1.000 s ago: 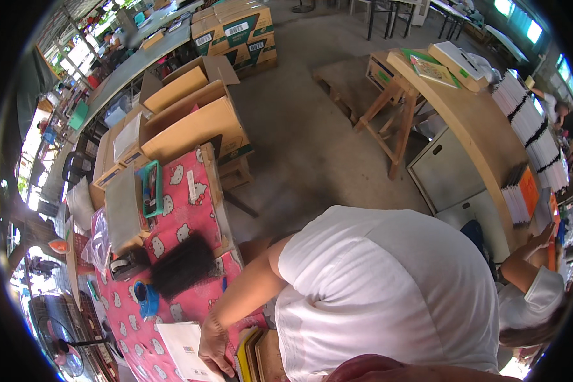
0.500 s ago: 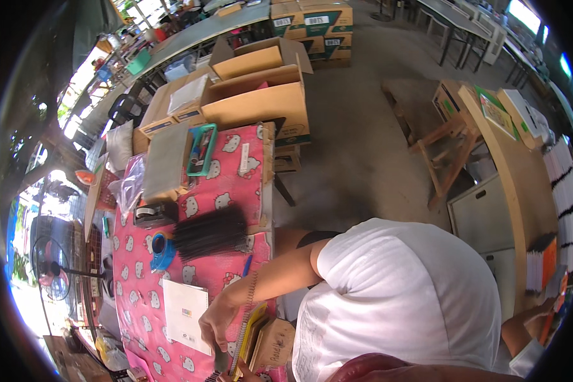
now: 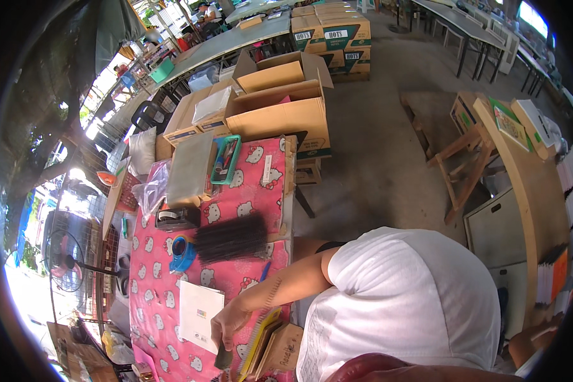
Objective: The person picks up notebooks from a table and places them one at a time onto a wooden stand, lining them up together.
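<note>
My right hand [image 3: 228, 323] reaches over the pink table with its fingers closed on a dark grey-green flat block [image 3: 223, 358]. The block is partly hidden and its kind is unclear. Beside the hand lies a white notebook [image 3: 201, 309]. Just right of the block, a yellow notebook [image 3: 259, 334] with a spiral edge leans against a brown cardboard holder [image 3: 282, 350]. A thin wire coil [image 3: 273, 291] crosses in front of my forearm. Of my left hand only a blurred sliver [image 3: 225, 377] seems to show at the bottom edge; its fingers are hidden.
Farther up the table are a bundle of thin black strands [image 3: 232, 238], blue tape [image 3: 182, 253], a tape dispenser [image 3: 177, 218] and a green tray [image 3: 226, 159]. Open cartons [image 3: 280, 114] stand behind. At right is a wooden shelf [image 3: 522, 223]; a co-worker's arm [image 3: 531, 344] shows low there.
The whole view has shifted, so the table appears farther right and lower. More of the block in my right hand shows. My left fingers, earlier visible by the yellow notebook, have nearly left the view.
</note>
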Demonstrator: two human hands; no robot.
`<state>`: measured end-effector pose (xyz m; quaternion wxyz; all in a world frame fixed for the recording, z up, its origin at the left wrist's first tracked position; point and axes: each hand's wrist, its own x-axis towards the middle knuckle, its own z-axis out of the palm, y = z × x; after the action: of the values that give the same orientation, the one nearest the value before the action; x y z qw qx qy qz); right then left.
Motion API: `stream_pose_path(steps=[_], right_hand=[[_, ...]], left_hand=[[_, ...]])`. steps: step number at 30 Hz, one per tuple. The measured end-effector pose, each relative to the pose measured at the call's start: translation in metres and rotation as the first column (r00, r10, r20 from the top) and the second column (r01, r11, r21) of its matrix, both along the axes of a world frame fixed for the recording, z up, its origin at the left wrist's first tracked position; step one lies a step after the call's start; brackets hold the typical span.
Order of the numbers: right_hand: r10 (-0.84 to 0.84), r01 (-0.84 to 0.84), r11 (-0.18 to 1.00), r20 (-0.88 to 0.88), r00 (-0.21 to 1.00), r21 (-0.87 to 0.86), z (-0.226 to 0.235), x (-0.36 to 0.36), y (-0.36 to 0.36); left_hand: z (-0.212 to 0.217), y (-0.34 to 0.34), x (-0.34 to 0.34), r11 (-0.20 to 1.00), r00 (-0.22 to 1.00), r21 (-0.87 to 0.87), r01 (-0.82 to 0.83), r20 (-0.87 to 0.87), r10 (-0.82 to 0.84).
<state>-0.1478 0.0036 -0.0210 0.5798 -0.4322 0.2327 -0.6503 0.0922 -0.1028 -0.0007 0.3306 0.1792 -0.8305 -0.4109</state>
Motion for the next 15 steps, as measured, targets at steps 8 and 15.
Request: stream_pose_path(steps=[8, 15], right_hand=[[-0.019, 0.0, 0.991, -0.139, 0.99, -0.134, -0.016, 0.013, -0.02], [0.106, -0.123, 0.991, -0.253, 0.962, -0.05, -0.009, 0.008, -0.019]], left_hand=[[-0.008, -0.005, 0.003, 0.984, 0.996, 0.177, 0.004, -0.087, 0.012], [-0.004, -0.009, 0.0, 0.973, 0.997, 0.23, 0.015, -0.072, 0.002]])
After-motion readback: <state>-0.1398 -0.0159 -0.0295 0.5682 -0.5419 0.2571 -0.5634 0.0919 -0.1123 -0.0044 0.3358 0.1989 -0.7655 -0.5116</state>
